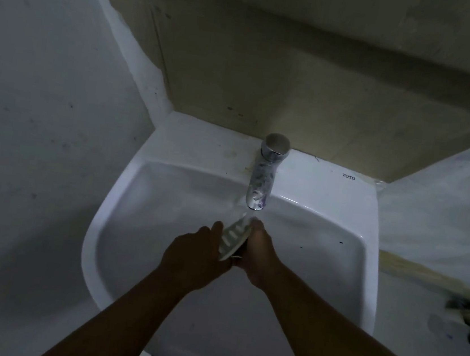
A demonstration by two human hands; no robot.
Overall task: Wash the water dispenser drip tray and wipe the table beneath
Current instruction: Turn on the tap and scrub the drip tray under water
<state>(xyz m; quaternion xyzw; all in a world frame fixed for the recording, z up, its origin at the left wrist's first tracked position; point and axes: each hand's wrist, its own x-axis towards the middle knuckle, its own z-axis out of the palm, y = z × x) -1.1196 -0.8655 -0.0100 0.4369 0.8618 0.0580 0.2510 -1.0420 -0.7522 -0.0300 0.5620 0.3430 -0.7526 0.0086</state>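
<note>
- Centre frame: left hand [191, 257] and right hand [260, 255] both clasp the tray [233, 238] under the tap [261, 181].
- Wet, tilted tray may slip into the sink [337, 249].

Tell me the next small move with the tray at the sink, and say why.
Probably turn the drip tray so its slotted face sweeps under the faucet. Both the left hand and right hand hold it tilted over the sink, with only its upper end near the spout.
</note>
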